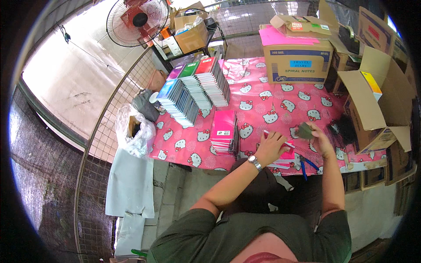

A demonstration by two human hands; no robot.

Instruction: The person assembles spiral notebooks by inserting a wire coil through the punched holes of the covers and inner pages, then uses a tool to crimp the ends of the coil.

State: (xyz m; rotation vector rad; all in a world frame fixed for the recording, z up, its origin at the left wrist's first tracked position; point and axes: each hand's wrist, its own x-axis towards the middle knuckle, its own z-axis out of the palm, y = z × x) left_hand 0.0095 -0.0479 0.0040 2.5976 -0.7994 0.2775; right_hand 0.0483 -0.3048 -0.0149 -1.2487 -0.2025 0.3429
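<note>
In the head view, we see both hands at the centre right of the frame, above the pink cat-print tablecloth [254, 118]. The left hand [272, 147], wearing a metal wristwatch [255, 163], has its fingers bent over a thin white strip [288, 144]; we cannot tell whether it grips the strip or only rests on it. The right hand [323, 142] pinches a dark green piece [305, 131], slightly blurred, between thumb and fingers.

Below the hands, near the table's front edge, we find pink notebooks [287, 156], partly hidden by the left hand, and beside them a blue-handled tool [303, 168]. A stack of pink spiral notebooks [224, 127] stands left of the hands, at mid-frame. Taller stacks of blue notebooks [172, 91], green notebooks [191, 69] and red notebooks [206, 66] rise toward the upper left. A closed carton [300, 65] sits upper right; an open carton [359, 125] stands at the right.
</note>
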